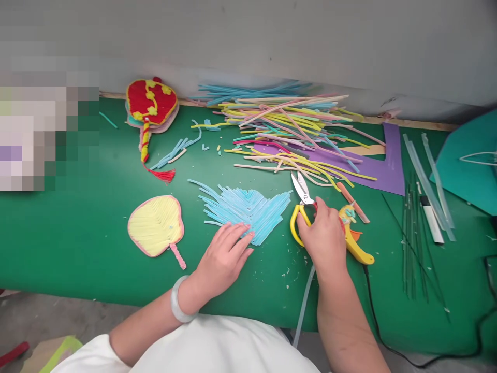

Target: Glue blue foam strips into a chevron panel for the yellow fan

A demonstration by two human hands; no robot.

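My left hand (221,259) lies with outstretched fingers on the lower edge of a leaf-shaped piece of light blue pipe cleaners (252,210), set in a V pattern. On its wrist is a pale bangle. To the right, my right hand (324,233) is closed around the handles of a pair of scissors (301,189), whose slightly parted blades point away from me. One yellow handle loop shows; the palm hides part of the other. Beside that hand rests a yellow glue gun (359,248). A yellow fan with a pink rim (155,225) lies left of the blue piece.
Many coloured pipe cleaners (287,119) are heaped at the back over a purple sheet (394,160). A red fan (151,103) with a tassel lies back left. Green wires (413,243), clear glue sticks (427,181) and a teal sheet (469,155) are at right. A black cord (375,316) trails there.
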